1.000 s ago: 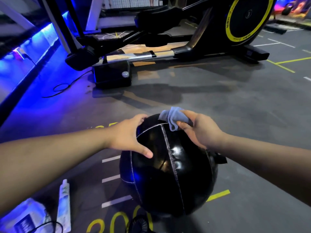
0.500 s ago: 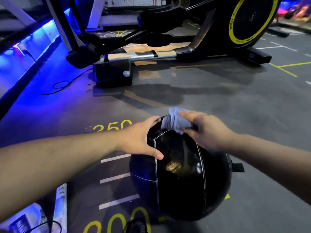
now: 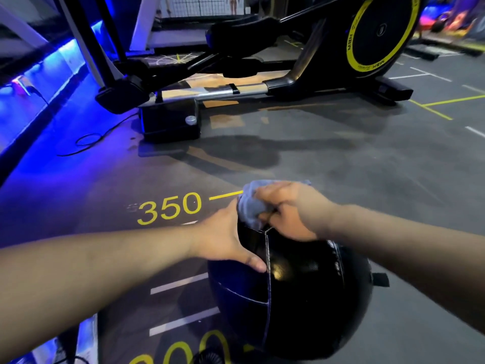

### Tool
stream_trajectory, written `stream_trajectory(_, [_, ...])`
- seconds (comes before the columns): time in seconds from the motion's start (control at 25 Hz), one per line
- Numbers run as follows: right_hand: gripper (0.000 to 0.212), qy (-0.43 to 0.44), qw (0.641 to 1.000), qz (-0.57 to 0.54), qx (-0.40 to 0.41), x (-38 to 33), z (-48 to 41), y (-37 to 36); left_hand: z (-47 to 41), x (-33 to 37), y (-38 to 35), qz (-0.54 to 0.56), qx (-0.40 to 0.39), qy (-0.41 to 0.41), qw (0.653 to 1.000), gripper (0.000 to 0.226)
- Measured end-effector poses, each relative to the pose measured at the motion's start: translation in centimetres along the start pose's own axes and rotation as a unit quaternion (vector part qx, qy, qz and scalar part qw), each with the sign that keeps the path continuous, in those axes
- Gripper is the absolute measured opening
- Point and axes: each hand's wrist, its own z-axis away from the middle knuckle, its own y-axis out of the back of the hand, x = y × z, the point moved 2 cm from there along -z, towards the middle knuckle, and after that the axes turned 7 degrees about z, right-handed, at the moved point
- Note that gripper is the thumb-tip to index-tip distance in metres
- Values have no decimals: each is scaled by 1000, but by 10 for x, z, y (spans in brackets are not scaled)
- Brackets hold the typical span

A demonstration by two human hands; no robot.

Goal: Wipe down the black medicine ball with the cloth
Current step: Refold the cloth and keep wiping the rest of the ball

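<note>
Far to the left of the left hand, a loose cable loops over the floor under blue light. The painted number 350 lies just beyond that hand. The left hand lies spread and flat against the upper left shoulder of the black medicine ball, thumb stretched toward a stitched seam. It grips nothing and only steadies the ball; its fingertips are partly hidden beside the cloth.

Just right of them, the cloth is bunched into a wad on the ball's far top edge. The right hand has its fingers curled over the cloth, pinching it against the glossy skin. The ball rests on the floor, below and between both hands, with a small black tab sticking out past the right forearm. An elliptical trainer stands well ahead of both hands.

The main risk is rolling. The ball is round and free on the floor, held only by a flat palm, so a hard stroke away from the body could send it toward the trainer. A wadded cloth also touches little surface, so it may leave unwiped strips. It could catch on the seam and slip out of the pinch. The underside can be reached only by turning the ball.
</note>
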Motion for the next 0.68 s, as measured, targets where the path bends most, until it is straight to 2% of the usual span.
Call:
stream_trajectory(0.08, [37, 55, 996, 75, -17, -24, 4, -8, 2, -3, 1, 41, 11, 8, 999, 118])
stream_trajectory(0.12, [40, 59, 995, 78, -25, -24, 6, -6, 3, -5, 2, 51, 9, 18, 999, 118])
stream_trajectory(0.2, [31, 22, 999, 24, -10, 0, 9, -3, 4, -5, 1, 43, 0, 28, 999, 125])
stream_trajectory(0.28, [21, -106, 994, -19, 13, 45, 9, 0, 6, -3, -4, 42, -17, 27, 999, 135])
stream_trajectory(0.36, [20, -254, 966, -39, -35, 90, 12, 3, 10, 1, -11, 44, -27, 24, 998, 139])
stream_trajectory(0.44, [24, -321, 939, -91, -79, 112, 20, -3, 13, 3, -18, -3, -7, 27, 1000, 143])
stream_trajectory(0.56, [12, -326, 930, -166, -40, 114, 28, -7, 18, -2, -26, -26, 21, 105, 994, 151])
stream_trajectory(0.68, [8, -236, 965, -115, -29, 84, 28, 9, 20, -4, -34, 3, 14, 138, 990, 157])
